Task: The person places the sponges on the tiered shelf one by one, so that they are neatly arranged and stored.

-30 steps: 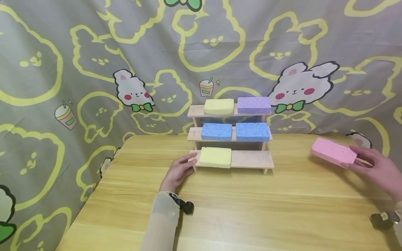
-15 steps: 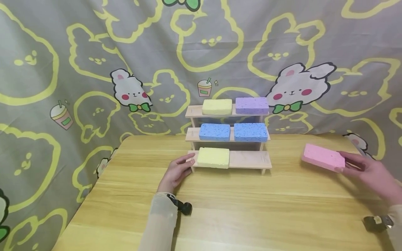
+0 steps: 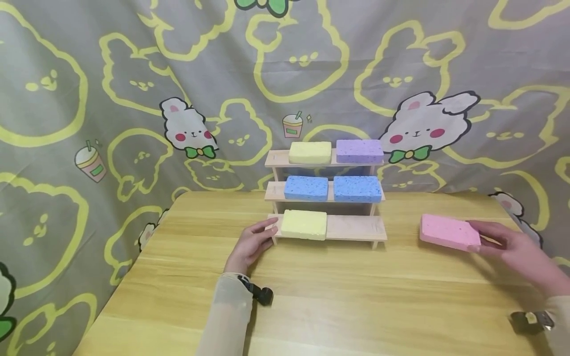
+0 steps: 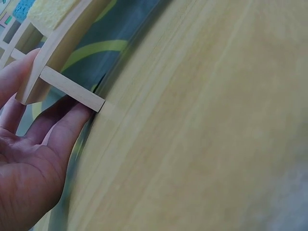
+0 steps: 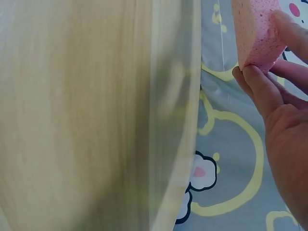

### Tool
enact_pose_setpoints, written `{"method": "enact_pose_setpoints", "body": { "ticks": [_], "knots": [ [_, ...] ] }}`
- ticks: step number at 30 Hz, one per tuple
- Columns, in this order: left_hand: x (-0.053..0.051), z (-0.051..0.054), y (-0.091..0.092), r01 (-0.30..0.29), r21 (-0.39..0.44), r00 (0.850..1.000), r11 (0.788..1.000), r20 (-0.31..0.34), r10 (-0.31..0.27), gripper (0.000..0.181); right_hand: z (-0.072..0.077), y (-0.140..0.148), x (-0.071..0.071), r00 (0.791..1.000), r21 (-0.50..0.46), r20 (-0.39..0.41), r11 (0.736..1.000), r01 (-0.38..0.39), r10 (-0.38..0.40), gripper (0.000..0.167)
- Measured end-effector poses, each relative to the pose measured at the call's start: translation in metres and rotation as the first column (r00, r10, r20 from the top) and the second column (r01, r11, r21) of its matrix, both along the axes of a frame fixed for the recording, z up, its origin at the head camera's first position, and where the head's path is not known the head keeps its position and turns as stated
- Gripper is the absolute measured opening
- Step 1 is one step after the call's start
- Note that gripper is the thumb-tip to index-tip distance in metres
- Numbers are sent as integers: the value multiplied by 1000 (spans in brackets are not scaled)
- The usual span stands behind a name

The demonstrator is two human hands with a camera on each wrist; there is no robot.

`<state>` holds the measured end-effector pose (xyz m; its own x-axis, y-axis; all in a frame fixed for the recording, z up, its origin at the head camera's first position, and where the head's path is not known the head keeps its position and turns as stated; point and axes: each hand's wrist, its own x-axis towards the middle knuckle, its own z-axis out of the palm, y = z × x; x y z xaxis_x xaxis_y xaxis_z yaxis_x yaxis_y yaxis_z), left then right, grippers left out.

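In the head view my right hand [image 3: 521, 254] pinches one end of a pink sponge [image 3: 450, 231], held above the table to the right of a three-tier wooden shelf rack [image 3: 354, 227]. The right wrist view shows the thumb and fingers on opposite faces of that sponge [image 5: 260, 36]. My left hand [image 3: 249, 247] holds the left end of the rack's lowest tier, its fingers [image 4: 70, 127] reaching beneath the board by a leg. On that tier lies a yellow sponge [image 3: 304, 225]. Two blue sponges [image 3: 306, 188] fill the middle tier. The top tier bears a yellow sponge [image 3: 310, 152] and a purple sponge [image 3: 359, 151].
A light wooden table [image 3: 338, 296] carries the rack near its back edge. Behind and to the left hangs a grey curtain [image 3: 231, 59] with yellow outlines and rabbits. Bare board shows to the right of the lowest yellow sponge. Each wrist wears a small black camera [image 3: 262, 295].
My right hand has carried the pink sponge leftward and a little down, closer to the rack. The left hand keeps its hold on the rack's end.
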<state>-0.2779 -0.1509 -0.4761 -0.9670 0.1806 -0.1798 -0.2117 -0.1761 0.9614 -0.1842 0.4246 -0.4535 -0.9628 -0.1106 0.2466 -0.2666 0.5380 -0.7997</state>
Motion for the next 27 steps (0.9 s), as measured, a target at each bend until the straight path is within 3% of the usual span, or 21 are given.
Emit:
{"method": "enact_pose_setpoints", "body": {
  "ticks": [9, 16, 27],
  "knots": [
    [1, -2, -1, -11, -2, 1000, 1000, 6, 11, 41, 5, -10, 0, 1000, 31, 25, 1000, -4, 3, 59],
    [-1, 2, 2, -7, -14, 1000, 1000, 6, 7, 40, 8, -22, 3, 999, 107, 28, 994, 35, -38, 58],
    [0, 5, 2, -10, -18, 1000, 1000, 23, 11, 40, 17, -28, 0, 999, 130, 3, 991, -37, 37, 56]
  ]
}}
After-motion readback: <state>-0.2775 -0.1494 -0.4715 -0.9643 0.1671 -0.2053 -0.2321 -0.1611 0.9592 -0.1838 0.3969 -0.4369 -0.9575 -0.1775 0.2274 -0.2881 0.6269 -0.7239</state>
